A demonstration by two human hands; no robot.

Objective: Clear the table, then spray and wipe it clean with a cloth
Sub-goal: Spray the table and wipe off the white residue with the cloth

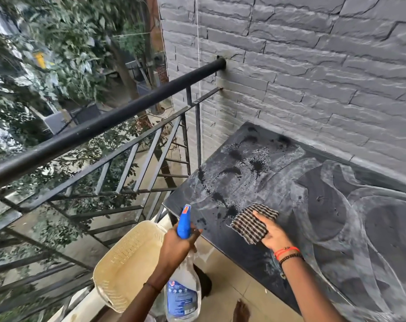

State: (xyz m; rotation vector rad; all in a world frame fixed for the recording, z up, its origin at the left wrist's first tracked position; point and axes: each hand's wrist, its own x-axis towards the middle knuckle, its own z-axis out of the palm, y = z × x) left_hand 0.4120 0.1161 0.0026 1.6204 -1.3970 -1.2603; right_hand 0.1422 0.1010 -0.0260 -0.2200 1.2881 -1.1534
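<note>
Head view first gives us the containers. At 7 o'clock a cream ribbed plastic basket [127,263] rests tilted on something white that we cannot make out, mouth turned toward us; we see only its ribbed walls and floor. At 6 o'clock hangs a clear plastic spray bottle [183,296] with a blue trigger head and blue label. The left hand [177,246] is clenched round its neck, nozzle aimed toward 12 o'clock at the near left corner of the dark grey stone tabletop [337,228]. How much liquid it carries we cannot tell.

That tabletop fills the picture from 3 to 5 o'clock, streaked with pale curved smears. At 3 o'clock from the nozzle a folded brown-and-white checked cloth [246,226] lies on it. The right hand [275,233] holds it down: one digit lies across its top, the others are hidden by the fabric. Black wet spray spots [256,165] scatter at 12 o'clock from the cloth.

A grey stone-brick wall [313,66] stands against the tabletop's far edge, from 12 to 3 o'clock. A black metal railing [104,122] runs from 9 o'clock to the wall, just beside the tabletop's left end, with green trees [58,54] beyond. Below the bottle we see beige floor tiles [232,282] and, at 6 o'clock, a bare foot [241,310].
</note>
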